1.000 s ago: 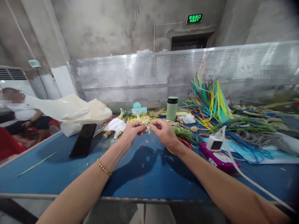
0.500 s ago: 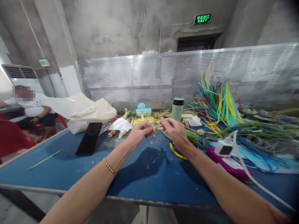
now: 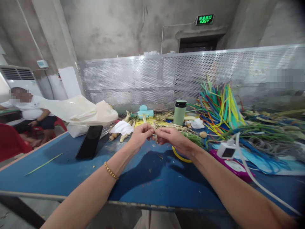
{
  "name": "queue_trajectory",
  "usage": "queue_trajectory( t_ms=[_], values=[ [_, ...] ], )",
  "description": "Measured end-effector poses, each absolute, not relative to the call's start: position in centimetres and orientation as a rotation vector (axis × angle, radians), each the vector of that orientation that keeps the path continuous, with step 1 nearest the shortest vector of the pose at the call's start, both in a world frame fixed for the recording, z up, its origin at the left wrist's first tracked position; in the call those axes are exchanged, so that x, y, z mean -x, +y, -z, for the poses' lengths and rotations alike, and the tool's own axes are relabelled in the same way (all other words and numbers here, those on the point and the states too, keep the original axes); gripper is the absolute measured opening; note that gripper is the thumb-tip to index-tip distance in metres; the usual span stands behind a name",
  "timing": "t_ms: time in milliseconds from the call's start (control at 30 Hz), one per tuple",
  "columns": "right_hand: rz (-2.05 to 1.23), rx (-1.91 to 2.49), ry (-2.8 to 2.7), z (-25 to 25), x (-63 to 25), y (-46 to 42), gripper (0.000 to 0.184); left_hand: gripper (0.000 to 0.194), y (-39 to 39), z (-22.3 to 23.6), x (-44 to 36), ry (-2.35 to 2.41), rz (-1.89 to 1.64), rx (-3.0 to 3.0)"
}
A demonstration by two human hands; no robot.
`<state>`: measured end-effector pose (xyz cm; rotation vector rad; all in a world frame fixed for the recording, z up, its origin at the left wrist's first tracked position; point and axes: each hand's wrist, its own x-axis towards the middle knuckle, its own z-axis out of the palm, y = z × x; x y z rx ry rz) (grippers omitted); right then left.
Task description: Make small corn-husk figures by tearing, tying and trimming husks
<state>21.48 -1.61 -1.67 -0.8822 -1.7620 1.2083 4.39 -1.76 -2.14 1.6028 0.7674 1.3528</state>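
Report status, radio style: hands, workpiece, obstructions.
Left hand and right hand close together, both pinching. Small pale scrap between them, details unclear. Nothing seen blocking; green tumbler stands beyond right hand.

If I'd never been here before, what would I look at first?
Probably the bright heap of multicoloured strips on the right, in front of the silvery perforated metal panel. Next, perhaps the bare left hand and bare right hand close together in the middle, with a small, blurry pale piece between them. High up, right of centre, glows a green rectangular exit sign.
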Motion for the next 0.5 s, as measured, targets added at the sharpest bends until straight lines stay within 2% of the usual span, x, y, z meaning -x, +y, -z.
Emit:
queue_trajectory(
  t_ms=[133, 267, 500],
  values=[
    [-1.178, 0.863, -1.719, 2.3, -21.3, -1.2, 0.030, 0.007, -1.4, 2.2, -4.2, 0.812, -1.466, -1.565],
    [-1.110, 0.833, -1.750, 1.9, -21.2, -1.6, 0.026, 0.009, -1.3, 2.1, -4.1, 0.799, -1.444, -1.542],
    [-1.211, 0.681, -1.892, 0.6, -21.6, -3.1, 0.022, 0.011, -2.0, 1.6, -4.4, 0.754, -1.519, -1.526]
  ],
)
